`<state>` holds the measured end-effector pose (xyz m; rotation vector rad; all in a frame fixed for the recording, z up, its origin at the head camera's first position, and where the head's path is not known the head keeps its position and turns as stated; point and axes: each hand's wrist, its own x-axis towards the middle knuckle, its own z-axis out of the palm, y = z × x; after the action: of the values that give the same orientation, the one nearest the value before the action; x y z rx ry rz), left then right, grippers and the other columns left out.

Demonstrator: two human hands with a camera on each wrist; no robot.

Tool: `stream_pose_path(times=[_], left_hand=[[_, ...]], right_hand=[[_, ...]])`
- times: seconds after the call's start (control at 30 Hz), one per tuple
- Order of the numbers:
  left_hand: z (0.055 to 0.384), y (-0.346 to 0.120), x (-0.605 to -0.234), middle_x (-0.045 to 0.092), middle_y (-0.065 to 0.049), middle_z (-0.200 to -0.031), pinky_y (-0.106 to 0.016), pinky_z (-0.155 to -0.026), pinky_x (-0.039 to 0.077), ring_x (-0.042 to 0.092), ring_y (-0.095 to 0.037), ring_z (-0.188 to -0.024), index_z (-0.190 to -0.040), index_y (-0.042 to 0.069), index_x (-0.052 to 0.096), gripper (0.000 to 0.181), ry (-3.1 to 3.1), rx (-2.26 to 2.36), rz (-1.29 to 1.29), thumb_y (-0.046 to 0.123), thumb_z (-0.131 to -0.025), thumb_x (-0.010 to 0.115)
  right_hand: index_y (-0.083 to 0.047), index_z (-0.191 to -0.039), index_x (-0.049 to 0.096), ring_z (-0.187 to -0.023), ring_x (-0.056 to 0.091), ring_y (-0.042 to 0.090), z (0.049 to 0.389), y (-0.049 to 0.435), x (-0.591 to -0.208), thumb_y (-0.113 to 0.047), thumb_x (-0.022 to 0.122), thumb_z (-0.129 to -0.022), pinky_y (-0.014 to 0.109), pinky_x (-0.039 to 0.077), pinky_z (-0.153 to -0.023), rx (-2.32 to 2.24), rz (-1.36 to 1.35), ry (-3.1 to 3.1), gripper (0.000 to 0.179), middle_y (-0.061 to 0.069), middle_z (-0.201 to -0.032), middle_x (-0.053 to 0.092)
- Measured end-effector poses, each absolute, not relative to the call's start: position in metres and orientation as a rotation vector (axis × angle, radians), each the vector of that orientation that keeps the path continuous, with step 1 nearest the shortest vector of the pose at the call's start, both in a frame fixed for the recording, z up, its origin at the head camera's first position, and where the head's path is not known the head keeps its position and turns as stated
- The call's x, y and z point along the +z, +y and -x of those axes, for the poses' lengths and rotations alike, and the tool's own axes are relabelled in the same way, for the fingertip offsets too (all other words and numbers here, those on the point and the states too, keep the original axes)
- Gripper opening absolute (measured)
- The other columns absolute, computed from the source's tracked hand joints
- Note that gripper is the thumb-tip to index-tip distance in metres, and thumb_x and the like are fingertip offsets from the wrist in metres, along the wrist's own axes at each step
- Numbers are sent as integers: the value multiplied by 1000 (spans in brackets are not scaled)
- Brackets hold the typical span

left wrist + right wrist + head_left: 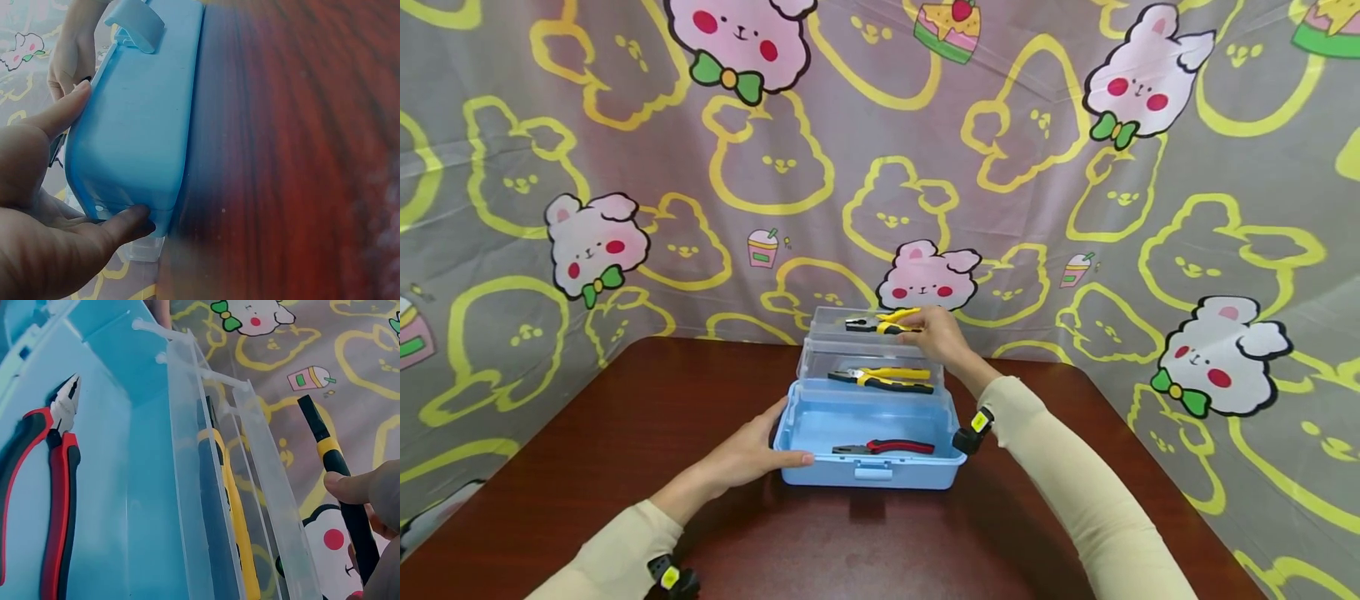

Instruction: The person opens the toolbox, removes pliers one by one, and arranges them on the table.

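A light blue toolbox [820, 475] stands on the table with its clear tiered trays folded up behind it. My left hand [748, 450] holds the box's left end, thumb on the front rim and fingers along the side. My right hand [942, 337] pinches yellow-and-black pliers [887, 323] by the handles at the top tray [831, 317]; the right wrist view shows these pliers [337, 459] edge-on, apart from the tray. Another yellow-and-black pair of pliers [883, 380] lies in the middle tray [816, 367]. Red-and-black pliers [887, 447] lie on the box's floor.
The dark reddish-brown table [647, 417] extends around the box. A grey curtain [880, 125] with rabbit drawings hangs close behind and along both sides. A latch [873, 474] sits on the box's front. Small cameras [973, 432] are strapped to both wrists.
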<state>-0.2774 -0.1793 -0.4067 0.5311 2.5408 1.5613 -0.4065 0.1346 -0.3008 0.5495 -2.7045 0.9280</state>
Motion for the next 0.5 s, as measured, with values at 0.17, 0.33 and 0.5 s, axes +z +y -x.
stream_pose_path(times=[0.17,0.33,0.5], left_hand=[[277,-179,-406,37,-22,-159,-61,-110,35,48,-38,-135,-166,6,12,116,2546,1555,-530,42,-85,86],[278,-178,-407,37,-22,-160,-61,-110,36,48,-37,-135,-166,7,12,115,2553,1544,-524,42,-86,86],[277,-178,-407,36,-22,-160,-61,-110,35,47,-38,-135,-166,6,11,112,2549,1557,-522,37,-88,85]], right_hand=[[-5,-121,78,-101,59,28,400,140,-300,-15,79,-94,42,51,-79,922,-534,-2701,29,10,-107,65],[-5,-121,78,-104,59,28,396,148,-300,-16,80,-93,43,51,-83,947,-488,-2699,29,10,-111,66],[-5,-122,77,-105,61,30,394,159,-299,-16,80,-93,42,53,-82,960,-457,-2696,31,11,-112,68]])
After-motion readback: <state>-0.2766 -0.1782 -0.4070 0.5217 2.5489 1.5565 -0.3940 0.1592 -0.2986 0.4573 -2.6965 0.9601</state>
